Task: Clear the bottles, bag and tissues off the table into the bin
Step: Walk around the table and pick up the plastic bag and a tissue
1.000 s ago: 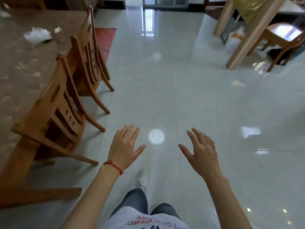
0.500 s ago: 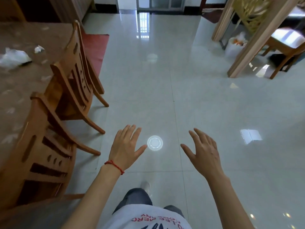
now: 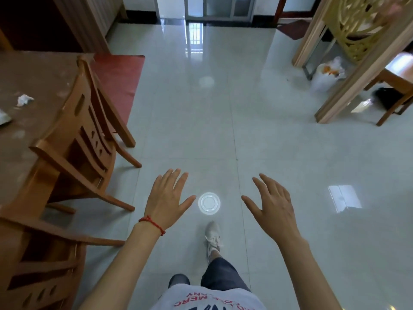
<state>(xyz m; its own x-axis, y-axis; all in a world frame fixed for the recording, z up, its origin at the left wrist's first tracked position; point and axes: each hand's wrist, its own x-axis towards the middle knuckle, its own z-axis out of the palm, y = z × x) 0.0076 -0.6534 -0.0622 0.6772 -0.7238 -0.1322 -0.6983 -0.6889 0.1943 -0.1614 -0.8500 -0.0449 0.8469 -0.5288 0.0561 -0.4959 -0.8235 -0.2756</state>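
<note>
Across the lower centre of the frame, both bare hands are held out over the glossy tiled floor (image 3: 279, 135), palms down. The left hand (image 3: 166, 198) shows its fingers straight and spread, thumb out to the right, holding nothing; a red cord bracelet (image 3: 153, 223) circles its wrist. The right hand (image 3: 273, 203) likewise has its fingers spread and slightly bent, holding nothing. Between the two hands a round light reflection (image 3: 209, 202) sits on the tiles. Below it, one white sneaker (image 3: 213, 236) is planted on the floor.

At the left edge of the frame stands the brown table (image 3: 38, 72). One crumpled tissue (image 3: 24, 100) lies on it, and a pale item (image 3: 4, 117), cut off by the frame edge, lies just below that; what it is cannot be told. Two wooden chairs (image 3: 87, 130) are set against the table's near side. In the upper right, a bin lined with a white bag (image 3: 327, 73) stands on the floor beside a wooden post (image 3: 359, 68), well apart from the table and hands.
</note>
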